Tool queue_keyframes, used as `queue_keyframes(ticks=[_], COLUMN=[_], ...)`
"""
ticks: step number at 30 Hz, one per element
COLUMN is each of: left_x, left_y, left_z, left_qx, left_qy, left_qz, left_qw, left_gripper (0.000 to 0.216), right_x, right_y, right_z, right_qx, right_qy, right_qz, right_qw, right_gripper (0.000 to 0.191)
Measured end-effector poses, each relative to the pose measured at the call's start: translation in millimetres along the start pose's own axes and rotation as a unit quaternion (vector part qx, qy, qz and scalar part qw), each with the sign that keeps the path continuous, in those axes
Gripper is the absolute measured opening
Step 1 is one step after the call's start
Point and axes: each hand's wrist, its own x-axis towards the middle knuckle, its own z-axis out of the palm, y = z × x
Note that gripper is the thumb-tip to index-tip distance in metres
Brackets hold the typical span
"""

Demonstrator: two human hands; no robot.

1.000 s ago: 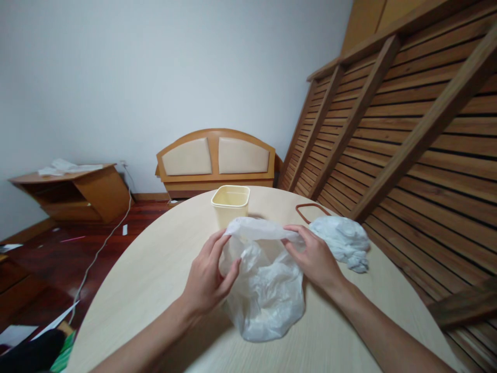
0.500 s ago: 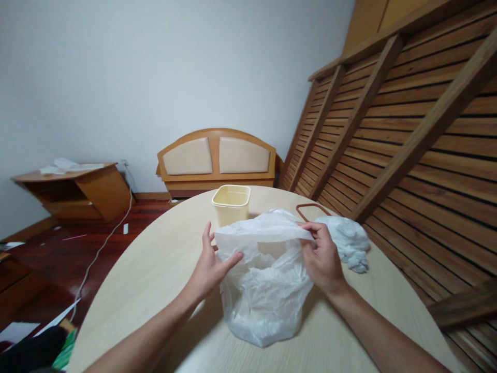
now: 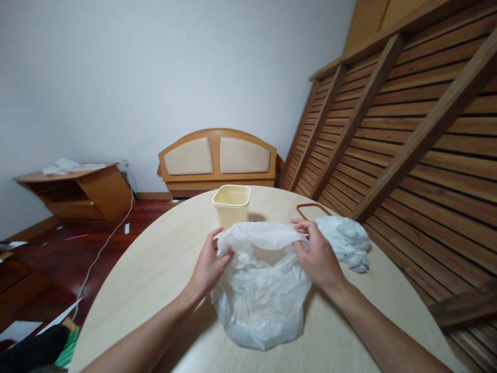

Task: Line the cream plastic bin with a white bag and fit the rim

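Observation:
A thin white plastic bag (image 3: 261,298) rests on the pale round table (image 3: 155,269) in front of me, its mouth held apart. My left hand (image 3: 207,267) pinches the bag's left rim between thumb and fingers. My right hand (image 3: 316,256) grips the right rim, fingers curled over the edge. A small cream square bin (image 3: 231,204) stands upright just behind the bag, empty as far as I can see.
A second crumpled white bag (image 3: 345,241) lies to the right, with a brown ring-shaped frame (image 3: 310,208) behind it. Slatted wooden panels (image 3: 407,134) lean along the right. A headboard (image 3: 217,160), a low cabinet (image 3: 73,189) and a cable on the floor lie beyond the table.
The bag went from bunched to spread open between both hands. My left hand closed from splayed fingers to a pinch on the rim, and the bag's mouth dropped slightly lower.

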Motion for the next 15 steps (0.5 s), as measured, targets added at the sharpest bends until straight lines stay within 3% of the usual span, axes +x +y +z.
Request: queue_keyframes(ticks=[4, 7, 9, 11, 15], left_x=[-2.8, -10.2, -15.2, -17.8, -12.3], left_y=[13.0, 24.2, 27.8, 27.4, 21.5], left_z=[-3.7, -2.5, -1.3, -1.2, -9.1], left_qx=[0.066, 0.079, 0.093, 0.121, 0.213], left_qy=[-0.006, -0.042, -0.073, -0.096, -0.051], left_qz=[0.071, 0.104, 0.131, 0.157, 0.217], left_qw=[0.995, 0.990, 0.984, 0.976, 0.951], left_gripper=[0.060, 0.056, 0.055, 0.059, 0.064], right_x=[-2.4, -7.4, -8.9, -7.3, 1.2], right_y=[-12.8, -22.1, -21.7, -15.7, -0.9], right_z=[-2.4, -0.3, 2.0, 2.5, -5.2], right_qx=[-0.104, -0.138, -0.136, -0.125, -0.102], right_qy=[-0.044, -0.081, -0.092, -0.091, -0.034], right_qz=[-0.141, -0.196, -0.197, -0.176, -0.117], right_qw=[0.984, 0.967, 0.966, 0.972, 0.987], right_gripper=[0.053, 0.070, 0.065, 0.044, 0.022])
